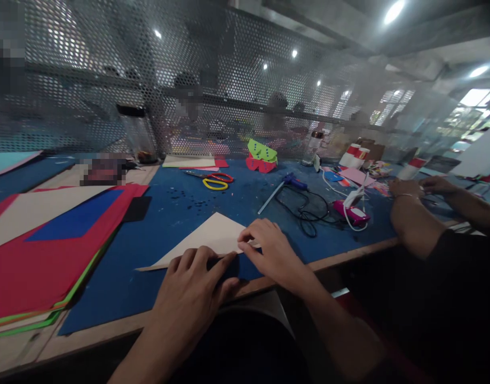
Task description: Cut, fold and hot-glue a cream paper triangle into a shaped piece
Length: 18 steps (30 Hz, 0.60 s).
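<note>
A cream sheet of paper (213, 234), folded to a triangular shape, lies on the blue table mat with its point facing away from me. My left hand (192, 277) rests on its near edge, fingers bent and pressing the paper down, the thumb by the table's front edge. At the right corner, my right hand (269, 250) has its thumb and fingers closed on the paper. Both hands cover parts of the near edge. Beyond the paper lie scissors (219, 180) with red and yellow handles and a scatter of small dark bits.
Stacked coloured sheets (40, 256) lie at the left. Farther right are a blue glue gun (295, 182) with a glue stick, its black cord, and a pink device (351, 213). Paper masks (261, 157) stand near the perforated screen (229, 101). A co-worker's arms (413, 213) reach in from the right.
</note>
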{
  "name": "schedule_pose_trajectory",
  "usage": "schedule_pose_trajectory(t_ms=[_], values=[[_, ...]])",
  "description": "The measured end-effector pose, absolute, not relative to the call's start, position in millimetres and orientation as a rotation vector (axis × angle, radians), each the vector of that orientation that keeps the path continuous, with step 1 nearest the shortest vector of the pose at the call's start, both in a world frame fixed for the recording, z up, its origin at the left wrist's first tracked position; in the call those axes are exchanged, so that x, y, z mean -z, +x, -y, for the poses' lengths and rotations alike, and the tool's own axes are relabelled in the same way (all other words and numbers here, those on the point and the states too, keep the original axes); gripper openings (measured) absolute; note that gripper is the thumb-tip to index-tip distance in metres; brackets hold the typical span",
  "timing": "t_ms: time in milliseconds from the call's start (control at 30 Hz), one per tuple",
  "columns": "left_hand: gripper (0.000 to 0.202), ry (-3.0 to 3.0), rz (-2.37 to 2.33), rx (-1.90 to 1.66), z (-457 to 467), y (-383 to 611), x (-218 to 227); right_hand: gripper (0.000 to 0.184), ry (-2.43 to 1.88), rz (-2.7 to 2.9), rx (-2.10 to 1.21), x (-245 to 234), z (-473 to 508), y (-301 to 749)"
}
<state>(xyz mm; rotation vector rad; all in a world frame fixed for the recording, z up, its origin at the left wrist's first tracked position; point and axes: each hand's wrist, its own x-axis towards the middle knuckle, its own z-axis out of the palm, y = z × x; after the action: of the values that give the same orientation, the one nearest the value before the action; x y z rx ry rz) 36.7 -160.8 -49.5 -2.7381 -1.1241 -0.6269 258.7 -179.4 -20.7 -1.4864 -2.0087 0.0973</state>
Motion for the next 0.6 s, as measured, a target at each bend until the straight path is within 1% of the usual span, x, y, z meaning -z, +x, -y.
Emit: schedule_pose_trajectory(t_ms=[167,433,600], values=[[0.038,-2.734,1.132,0.636,160.6,37.4,51.5,0.003,-1.608,2.062,-0.149,27.9,172.5,253.8],[0.04,-2.73,1.12,0.696,161.3,33.5,54.6,0.003,-1.604,2.051,-0.165,30.1,172.4,256.6],[0.038,-2.725,1.124,0.73,162.2,30.3,57.1,0.002,-1.606,2.063,-0.166,29.1,172.7,255.9]])
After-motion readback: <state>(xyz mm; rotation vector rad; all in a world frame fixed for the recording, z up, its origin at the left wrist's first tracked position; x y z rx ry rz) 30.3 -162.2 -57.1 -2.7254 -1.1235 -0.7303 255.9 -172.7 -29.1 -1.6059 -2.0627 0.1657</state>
